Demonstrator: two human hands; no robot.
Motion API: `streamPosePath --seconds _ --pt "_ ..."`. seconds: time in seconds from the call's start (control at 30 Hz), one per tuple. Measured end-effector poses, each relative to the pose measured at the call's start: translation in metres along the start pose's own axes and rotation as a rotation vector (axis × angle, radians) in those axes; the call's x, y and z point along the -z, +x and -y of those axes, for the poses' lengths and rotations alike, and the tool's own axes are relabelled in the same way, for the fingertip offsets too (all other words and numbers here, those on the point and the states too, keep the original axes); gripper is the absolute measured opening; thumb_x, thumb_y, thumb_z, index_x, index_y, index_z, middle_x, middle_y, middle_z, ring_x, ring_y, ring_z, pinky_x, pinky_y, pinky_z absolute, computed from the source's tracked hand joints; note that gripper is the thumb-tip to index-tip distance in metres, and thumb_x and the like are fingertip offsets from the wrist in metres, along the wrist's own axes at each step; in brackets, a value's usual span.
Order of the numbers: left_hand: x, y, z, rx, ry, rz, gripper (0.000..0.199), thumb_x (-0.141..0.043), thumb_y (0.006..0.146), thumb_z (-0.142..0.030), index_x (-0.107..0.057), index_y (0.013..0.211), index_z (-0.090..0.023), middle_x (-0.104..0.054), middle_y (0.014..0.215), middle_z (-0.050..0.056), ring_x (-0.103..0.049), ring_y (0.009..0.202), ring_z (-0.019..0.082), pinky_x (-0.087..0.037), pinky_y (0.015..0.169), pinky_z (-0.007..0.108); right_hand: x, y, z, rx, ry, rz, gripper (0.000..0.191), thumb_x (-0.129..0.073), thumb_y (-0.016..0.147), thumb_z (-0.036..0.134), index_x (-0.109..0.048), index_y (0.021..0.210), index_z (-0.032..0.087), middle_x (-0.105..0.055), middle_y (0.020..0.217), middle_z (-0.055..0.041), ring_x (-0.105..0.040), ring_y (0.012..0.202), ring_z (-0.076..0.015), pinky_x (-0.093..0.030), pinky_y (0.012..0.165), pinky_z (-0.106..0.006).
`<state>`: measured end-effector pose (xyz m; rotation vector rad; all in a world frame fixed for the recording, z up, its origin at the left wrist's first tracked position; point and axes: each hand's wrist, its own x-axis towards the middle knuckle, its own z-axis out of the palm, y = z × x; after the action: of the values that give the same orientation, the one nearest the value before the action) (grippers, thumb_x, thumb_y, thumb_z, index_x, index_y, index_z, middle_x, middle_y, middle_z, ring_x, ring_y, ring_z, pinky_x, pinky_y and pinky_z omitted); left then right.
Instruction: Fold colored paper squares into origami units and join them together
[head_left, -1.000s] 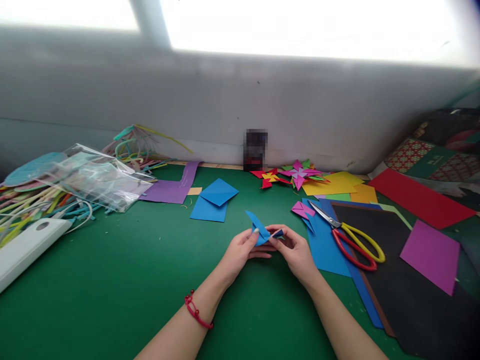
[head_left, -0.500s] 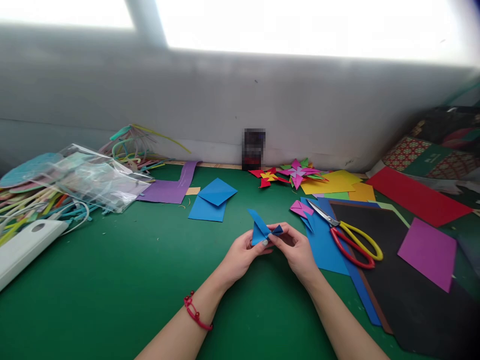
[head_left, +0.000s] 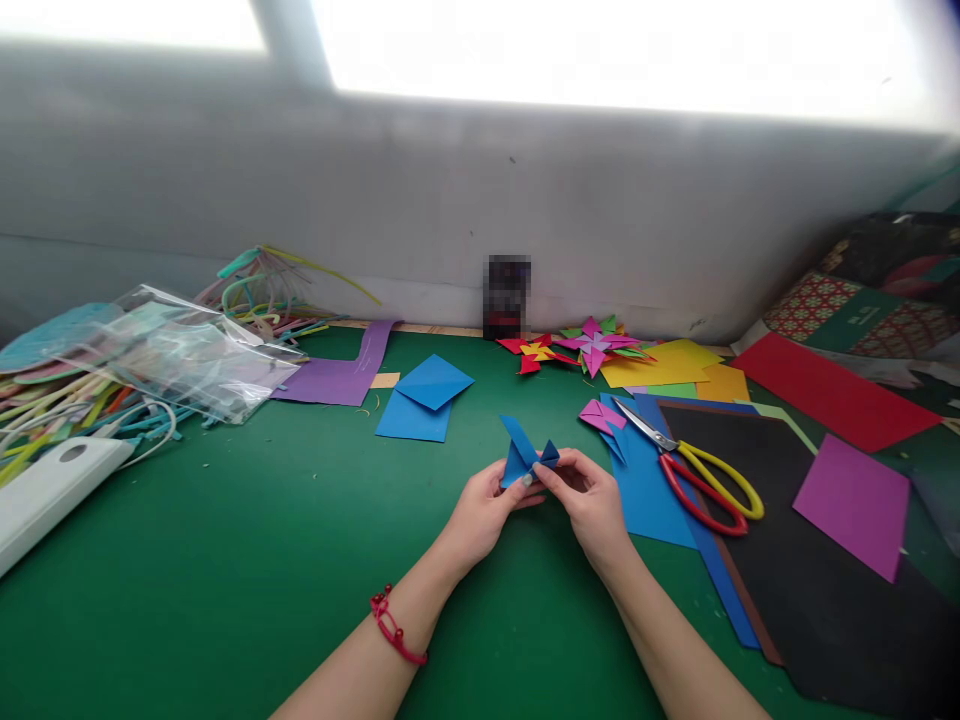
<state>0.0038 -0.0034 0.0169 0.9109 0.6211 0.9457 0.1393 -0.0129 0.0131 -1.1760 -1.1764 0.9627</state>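
- thin red cord bracelet [head_left: 399, 643] with round dark red beads [head_left: 388, 589] on left wrist [head_left: 411, 608]
- both forearms [head_left: 645, 610] bare
- left hand [head_left: 480, 510] with a pale thumbnail [head_left: 527, 481]

No legible txt; print [head_left: 869, 314] on box [head_left: 814, 306] too sm.

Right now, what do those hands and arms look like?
The left arm and right arm are bare, no sleeves showing. The left hand and right hand wear no gloves. A red cord bracelet with round beads circles the left arm.
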Motion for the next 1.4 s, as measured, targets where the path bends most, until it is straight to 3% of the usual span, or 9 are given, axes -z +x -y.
streamPosePath --seconds 0.27,0.47,0.63,0.87,1.0,1.2,1.4 --pt "0.01 0.002 -0.002 0.122 -0.062 0.02 0.041 -0.054 0.076 -0.041 -0.059 0.103 -0.01 -0.061 0.106 0.015 -0.057 0.098 0.027 -0.04 0.09 0.044 0.004 0.004 -0.005 -0.007 -0.002 0.035 0.013 -0.064 0.07 0.032 -0.062 0.073 0.02 -0.064 0.078 -0.0027 -0.059 0.078 -0.0196 -0.046 0.075 -0.033" --pt "0.01 0.005 0.0 0.116 0.119 -0.027 0.031 -0.056 0.076 -0.038 -0.059 0.089 -0.01 -0.066 0.091 0.012 -0.063 0.083 0.024 -0.047 0.08 0.04 0.003 0.002 -0.005 -0.022 0.04 0.03 0.009 -0.065 0.071 0.028 -0.061 0.075 0.021 -0.062 0.078 -0.0003 -0.058 0.077 -0.0164 -0.045 0.073 -0.029" --pt "0.006 0.004 0.002 0.108 0.145 -0.035 0.033 -0.056 0.076 -0.037 -0.056 0.092 -0.009 -0.066 0.089 0.013 -0.064 0.082 0.024 -0.049 0.077 0.039 0.0 0.001 -0.007 -0.093 0.09 -0.011 0.015 -0.066 0.069 0.032 -0.06 0.076 0.02 -0.062 0.076 -0.001 -0.059 0.074 -0.017 -0.046 0.07 -0.029" --pt "-0.002 0.001 0.007 0.066 0.142 -0.113 0.036 -0.052 0.077 -0.042 -0.056 0.096 -0.011 -0.066 0.088 0.012 -0.063 0.082 0.025 -0.051 0.07 0.036 -0.008 -0.002 -0.008 -0.072 0.068 -0.074 0.015 -0.061 0.073 0.033 -0.058 0.08 0.02 -0.062 0.078 -0.0029 -0.059 0.076 -0.0185 -0.048 0.072 -0.032" --pt "-0.007 0.0 0.011 0.051 0.133 -0.13 0.037 -0.051 0.077 -0.043 -0.057 0.098 -0.014 -0.066 0.092 0.011 -0.062 0.087 0.025 -0.05 0.072 0.035 -0.009 -0.002 -0.006 -0.083 0.114 -0.114 0.02 -0.062 0.072 0.032 -0.054 0.087 0.021 -0.061 0.078 -0.0029 -0.06 0.075 -0.0187 -0.05 0.069 -0.033" --pt "-0.003 0.001 0.016 -0.008 0.182 -0.039 0.033 -0.058 0.074 -0.034 -0.055 0.101 -0.014 -0.062 0.103 0.01 -0.058 0.095 0.023 -0.045 0.083 0.035 -0.005 0.001 -0.004 -0.079 0.141 -0.139 0.024 -0.064 0.07 0.03 -0.051 0.089 0.022 -0.06 0.076 -0.0015 -0.06 0.071 -0.0172 -0.051 0.06 -0.029" --pt "-0.004 -0.001 0.019 -0.03 0.248 -0.102 0.024 -0.052 0.077 -0.037 -0.056 0.087 -0.015 -0.064 0.095 0.009 -0.06 0.089 0.023 -0.046 0.08 0.035 -0.009 -0.002 -0.004 -0.063 0.134 -0.142 0.023 -0.063 0.072 0.029 -0.05 0.09 0.022 -0.059 0.078 -0.0023 -0.06 0.074 -0.0174 -0.05 0.066 -0.03"
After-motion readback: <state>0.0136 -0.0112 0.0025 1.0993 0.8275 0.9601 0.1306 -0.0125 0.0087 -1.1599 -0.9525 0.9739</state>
